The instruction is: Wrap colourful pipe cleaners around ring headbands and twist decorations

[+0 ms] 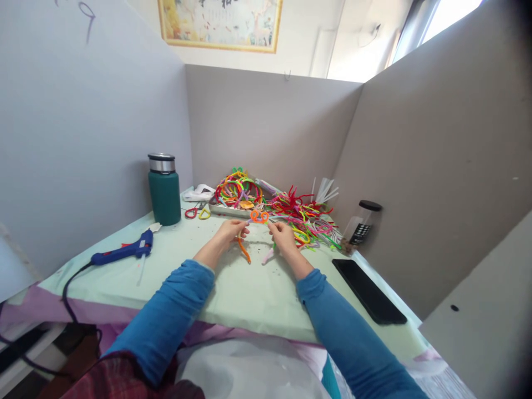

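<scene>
Over the middle of the table, my left hand [234, 230] and my right hand [283, 235] are both closed, pinching a bent pipe cleaner piece [260, 216] between them. Two small orange loops sit at its centre. An orange end [244, 252] hangs below my left fingers, and a pale pink end [268, 255] hangs by my right fingers. Exactly how these ends join the loops is hidden by my fingers. Just beyond the hands lies a heap of colourful pipe cleaners [297, 202], beside a metal tray [233, 210] filled with pipe cleaner rings.
On the left are a blue glue gun [122, 252] with its cord and a green bottle [164, 197]. Red [191, 213] and yellow [204, 214] loops lie near the tray. To the right are a black phone [369, 291] and a clear black-lidded jar [361, 226]. Grey partitions [266, 122] enclose the table.
</scene>
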`<state>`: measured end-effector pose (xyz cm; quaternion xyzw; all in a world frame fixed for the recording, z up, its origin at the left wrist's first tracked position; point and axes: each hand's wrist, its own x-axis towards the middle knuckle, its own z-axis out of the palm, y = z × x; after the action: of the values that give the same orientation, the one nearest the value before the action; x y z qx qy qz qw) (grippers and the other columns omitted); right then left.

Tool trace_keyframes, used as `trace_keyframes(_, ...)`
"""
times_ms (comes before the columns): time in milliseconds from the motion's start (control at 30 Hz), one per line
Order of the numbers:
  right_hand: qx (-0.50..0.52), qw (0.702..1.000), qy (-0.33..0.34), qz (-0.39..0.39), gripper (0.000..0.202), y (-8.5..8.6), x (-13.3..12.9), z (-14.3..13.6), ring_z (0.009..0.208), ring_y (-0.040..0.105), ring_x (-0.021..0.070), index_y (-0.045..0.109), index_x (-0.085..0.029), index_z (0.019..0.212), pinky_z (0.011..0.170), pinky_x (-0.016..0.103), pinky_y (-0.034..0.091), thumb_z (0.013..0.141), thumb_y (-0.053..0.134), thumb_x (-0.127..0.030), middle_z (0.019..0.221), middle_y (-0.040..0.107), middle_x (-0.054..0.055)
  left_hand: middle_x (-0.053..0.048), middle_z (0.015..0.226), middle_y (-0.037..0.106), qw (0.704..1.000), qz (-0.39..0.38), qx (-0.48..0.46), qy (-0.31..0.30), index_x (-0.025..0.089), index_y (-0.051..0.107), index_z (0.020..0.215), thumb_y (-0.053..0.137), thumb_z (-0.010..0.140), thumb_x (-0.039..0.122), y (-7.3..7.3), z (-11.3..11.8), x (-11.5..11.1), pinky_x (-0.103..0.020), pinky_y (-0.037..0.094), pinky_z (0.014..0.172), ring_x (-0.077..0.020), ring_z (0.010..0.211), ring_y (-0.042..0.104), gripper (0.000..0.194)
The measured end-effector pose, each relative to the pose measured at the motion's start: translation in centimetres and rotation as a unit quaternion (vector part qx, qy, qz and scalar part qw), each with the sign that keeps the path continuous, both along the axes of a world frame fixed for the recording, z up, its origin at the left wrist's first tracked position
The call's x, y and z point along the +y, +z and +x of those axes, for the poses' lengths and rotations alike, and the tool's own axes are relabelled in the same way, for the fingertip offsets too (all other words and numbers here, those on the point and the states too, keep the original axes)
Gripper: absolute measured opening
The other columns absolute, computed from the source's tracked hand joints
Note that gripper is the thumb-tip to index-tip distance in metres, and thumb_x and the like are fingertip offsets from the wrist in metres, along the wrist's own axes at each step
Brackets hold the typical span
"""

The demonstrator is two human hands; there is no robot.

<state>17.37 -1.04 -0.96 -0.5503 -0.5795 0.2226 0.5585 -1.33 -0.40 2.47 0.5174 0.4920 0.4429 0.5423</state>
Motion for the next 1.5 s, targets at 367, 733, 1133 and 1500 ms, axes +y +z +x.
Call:
trace_keyframes(367,0.032,0.989,0.131,-0.053,0.033,0.7,-1.1,-0.6,0.039,0.038,0.0075,0.056,-0.017,0.066,0.039,0.023,0.029,0.074,0.058,-0.049,0.061,0.063,0.002,0.007,0.055,0.044,0.98,0.116,-0.162,0.014,0.014,0.056,0.075,0.074,0.067,0.039,0.3,-0.5,0.5,-0.019,0.018,0.038,-0.0005,0.038,0.025,0.031)
trace_keyframes(733,0.133,0.975,0.177,0.032,0.053,0.8,0.1,-0.3,0.097,0.06,0.0201,0.055,-0.023,0.122,0.066,0.029,0.056,0.073,0.064,-0.042,0.125,0.057,0.008,-0.005,0.077,0.066,0.956,0.117,-0.134,-0.235,0.011,0.068,0.083,0.078,0.063,0.033,0.5,0.0,-1.4,-0.03,0.047,0.071,-0.0109,0.063,0.058,0.031)
trace_keyframes(1133,-0.082,0.971,0.21,0.085,0.024,1.0,-2.3,-2.0,0.066,0.056,0.0141,0.066,-0.017,0.089,0.064,0.026,0.044,0.078,0.059,-0.037,0.075,0.064,0.002,-0.001,0.066,0.063,0.985,0.16,-0.041,-0.047,0.013,0.067,0.074,0.08,0.053,0.037,-0.2,1.0,-0.6,-0.024,0.043,0.06,-0.0107,0.061,0.054,0.035)
trace_keyframes(1500,-0.095,0.988,0.1,0.067,0.021,0.6,-1.0,-0.6,0.055,0.052,0.0138,0.057,-0.02,0.077,0.059,0.025,0.038,0.085,0.047,-0.037,0.06,0.053,-0.002,-0.006,0.082,0.067,0.893,0.373,0.164,0.192,0.018,0.072,0.082,0.06,0.08,0.039,0.8,0.5,-1.3,-0.028,0.043,0.078,-0.0184,0.081,0.058,0.025)
